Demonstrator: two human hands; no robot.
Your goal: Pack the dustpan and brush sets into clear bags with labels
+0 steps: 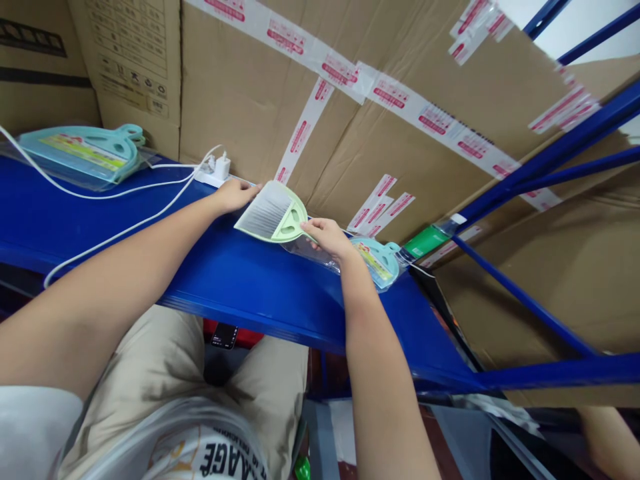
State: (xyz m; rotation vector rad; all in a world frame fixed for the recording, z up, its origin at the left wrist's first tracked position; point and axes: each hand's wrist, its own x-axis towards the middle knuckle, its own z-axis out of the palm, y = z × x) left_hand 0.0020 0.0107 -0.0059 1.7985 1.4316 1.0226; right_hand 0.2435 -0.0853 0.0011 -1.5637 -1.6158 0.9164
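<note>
A pale green dustpan (pixel 243 225) with a small brush (pixel 273 208) nested in it is held over the blue shelf, its whitish bristles facing up. My right hand (pixel 326 238) is closed around the handle end. At the far left edge of the dustpan is my left hand (pixel 236 195), fingers stretched out towards the rim; whether they touch it I cannot tell. Clear plastic wrapping (pixel 320 257) lies below my right hand. Beyond my right wrist sits a light blue dustpan set (pixel 387 257) with a yellow label, partly hidden by my forearm.
Another wrapped blue dustpan set (pixel 83 150) lies at the left. White cables run from a power strip (pixel 213 175) across the blue shelf (pixel 240 287). A large taped cardboard box (pixel 240 87) stands behind. A green-labelled bottle (pixel 430 240) lies right, near blue rails (pixel 525 293). Another person's arm (pixel 610 440) shows lower right.
</note>
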